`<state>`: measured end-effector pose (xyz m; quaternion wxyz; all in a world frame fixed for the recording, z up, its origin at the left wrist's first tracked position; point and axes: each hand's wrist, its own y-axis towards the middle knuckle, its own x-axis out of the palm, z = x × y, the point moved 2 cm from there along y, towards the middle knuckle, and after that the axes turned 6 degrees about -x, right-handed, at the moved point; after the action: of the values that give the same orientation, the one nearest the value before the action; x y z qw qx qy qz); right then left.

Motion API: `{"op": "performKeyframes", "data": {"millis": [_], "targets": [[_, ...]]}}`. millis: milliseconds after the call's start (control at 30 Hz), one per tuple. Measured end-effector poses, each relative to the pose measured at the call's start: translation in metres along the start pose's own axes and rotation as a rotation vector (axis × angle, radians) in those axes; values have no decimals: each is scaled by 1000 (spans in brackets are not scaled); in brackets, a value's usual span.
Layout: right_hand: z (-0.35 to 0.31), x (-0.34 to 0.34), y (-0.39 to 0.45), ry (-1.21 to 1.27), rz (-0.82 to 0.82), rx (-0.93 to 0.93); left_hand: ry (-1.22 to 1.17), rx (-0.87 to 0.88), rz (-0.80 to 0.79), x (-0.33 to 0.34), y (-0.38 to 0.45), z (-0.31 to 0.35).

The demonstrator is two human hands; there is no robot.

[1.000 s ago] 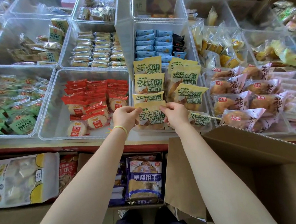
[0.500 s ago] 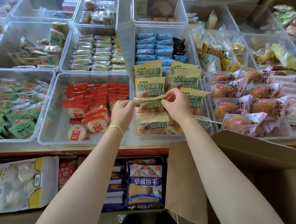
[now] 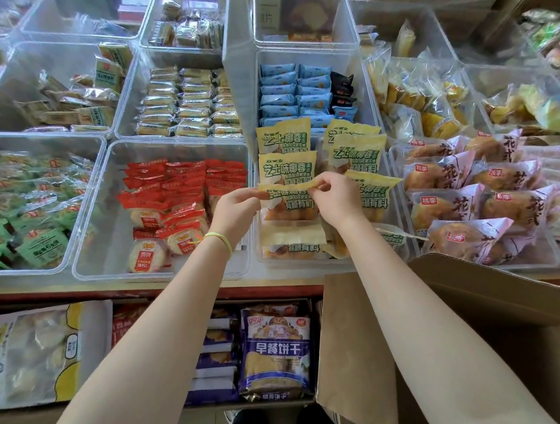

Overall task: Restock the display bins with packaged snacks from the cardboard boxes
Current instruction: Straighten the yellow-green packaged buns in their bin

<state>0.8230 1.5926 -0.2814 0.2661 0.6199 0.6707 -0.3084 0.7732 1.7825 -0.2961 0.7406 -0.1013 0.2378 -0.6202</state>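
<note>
Since a second earlier, both hands had been carried from the front edge of the clear bin (image 3: pixel 382 154) back toward its middle, and the packet once pinched at the front had been left lying flat there. A fresh yellow-and-green snack packet (image 3: pixel 289 199) was now gripped by its top seal: the left hand (image 3: pixel 237 212) was clamped on the left corner, the right hand (image 3: pixel 337 199) on the right corner, fingers closed tight on the crimped strip. It was held upright and stretched between the two hands, apparently so its printed face could be squared up and overlapped on the packets behind it, row on row toward the bin's back wall. Red packets (image 3: pixel 181 194) were seen in the neighbouring bin to the left, pink-wrapped pastries (image 3: pixel 456 174) to the right. An open cardboard box (image 3: pixel 453 325) was kept just below the shelf's front edge, near the right arm, presumably for easy reach
</note>
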Motion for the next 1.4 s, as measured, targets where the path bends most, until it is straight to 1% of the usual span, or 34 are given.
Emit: {"op": "performKeyframes", "data": {"millis": [67,233,333,400,467,500,533,600,633,667,767,833,900,1000,1100,1167,1300,1400], "targets": [[4,4,-6,-1,33,30,-10,-5,-2,1,-1,-5],[8,11,-14,35,-13,121,-25,-58,-30,4,-4,-5],[9,6,-13,31,-27,113,-13,-77,-55,3,-4,-4],[10,-2,-18,35,-21,100,36,-78,-17,0,-5,-6],[14,-12,-25,5,-17,101,133,-40,47,-2,-14,-6],[16,-17,-29,-20,-55,119,172,-25,74,-1,-19,-7],[17,-20,-35,-34,-132,157,203,-27,88,1,-24,-9],[18,-19,-49,18,-326,276,240,-98,58,7,-32,-15],[17,-15,-54,72,-382,315,214,-146,39,12,-35,-19],[17,-11,-58,135,-388,334,139,-184,36,15,-36,-22],[19,-5,-58,369,-254,330,-164,-222,93,17,-40,-19],[22,-5,-58,444,-202,314,-263,-216,87,15,-39,-19],[26,-4,-62,465,-210,289,-259,-202,49,13,-39,-24],[33,-1,-69,472,-232,249,-166,-132,-4,12,-41,-32],[39,1,-66,513,-206,239,-126,-111,-4,12,-37,-32],[38,4,-59,542,-178,271,-140,-138,18,12,-31,-30],[26,15,-38,434,-110,301,-242,-249,27,19,-18,-19],[19,22,-30,420,-86,358,-216,-302,63,22,-11,-17]]}}
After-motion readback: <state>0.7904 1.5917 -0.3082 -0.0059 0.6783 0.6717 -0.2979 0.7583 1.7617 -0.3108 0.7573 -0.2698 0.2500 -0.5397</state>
